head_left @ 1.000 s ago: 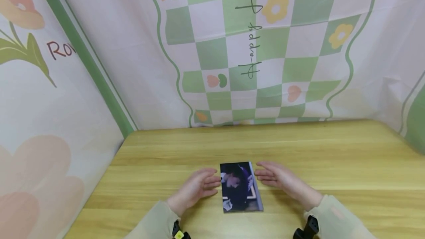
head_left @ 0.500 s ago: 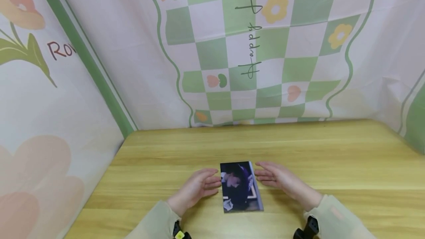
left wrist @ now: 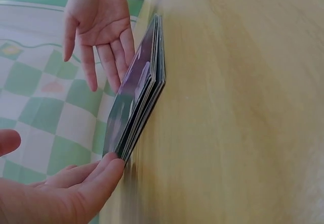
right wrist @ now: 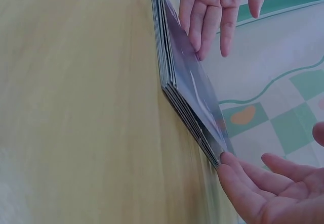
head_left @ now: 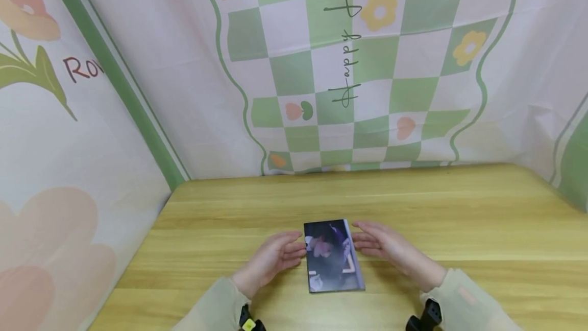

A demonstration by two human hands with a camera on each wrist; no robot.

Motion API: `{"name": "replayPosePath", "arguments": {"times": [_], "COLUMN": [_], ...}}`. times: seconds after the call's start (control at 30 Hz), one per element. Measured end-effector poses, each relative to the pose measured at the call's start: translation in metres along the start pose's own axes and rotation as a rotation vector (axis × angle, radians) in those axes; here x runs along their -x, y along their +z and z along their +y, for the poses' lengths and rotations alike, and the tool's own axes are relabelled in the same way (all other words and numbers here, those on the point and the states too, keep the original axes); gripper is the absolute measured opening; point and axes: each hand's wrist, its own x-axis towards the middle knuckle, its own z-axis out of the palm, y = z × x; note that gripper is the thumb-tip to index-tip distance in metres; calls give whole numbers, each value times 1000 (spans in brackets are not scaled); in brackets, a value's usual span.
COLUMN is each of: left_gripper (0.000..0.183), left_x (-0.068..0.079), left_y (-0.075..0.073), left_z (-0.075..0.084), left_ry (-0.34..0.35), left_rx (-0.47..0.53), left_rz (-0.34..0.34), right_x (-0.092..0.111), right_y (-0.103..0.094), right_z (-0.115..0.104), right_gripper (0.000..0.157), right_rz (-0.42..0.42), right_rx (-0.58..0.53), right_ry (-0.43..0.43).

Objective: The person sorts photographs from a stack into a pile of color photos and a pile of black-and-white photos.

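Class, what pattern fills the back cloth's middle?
The cloth has mostly green and white checks, clearest in head view.

Spreads out in yellowish, streaked wood as a broad tabletop (head_left: pixel 229 208), with long grain running roughly parallel to the far edge and a rounded far right corner. Bears a stack of thin flat cards (head_left: pixel 331 265), well in from the far edge and the left edge. Holds the stack flat, short sides nearly parallel to the far edge. Is dark and glossy on the uppermost card, unevenly layered beneath.
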Motion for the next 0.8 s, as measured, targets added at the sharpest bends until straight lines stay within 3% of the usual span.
{"name": "replayPosePath", "arguments": {"times": [0.17, 0.3, 0.43, 0.63, 0.8], "left_gripper": [58, 52, 49, 45, 45], "left_x": [2, 3, 2, -3, -5], "left_y": [1, 4, 8, 11, 13], "left_z": [3, 6, 6, -1, -3], "left_ry": [18, 47, 69, 102, 101], "left_rx": [-9, 8, 26, 5, 34], "left_rz": [-4, 7, 54, 137, 178], "right_x": [-1, -1, -3, -8, -9], "right_y": [1, 3, 6, 13, 16], "right_z": [-2, -3, -1, 0, -1], "right_gripper": [61, 54, 53, 51, 53], "right_rz": [31, 109, 183, 272, 275], "right_rx": [-14, -63, -89, -41, -36], "right_ry": [-21, -25, -28, 12, 25]}}
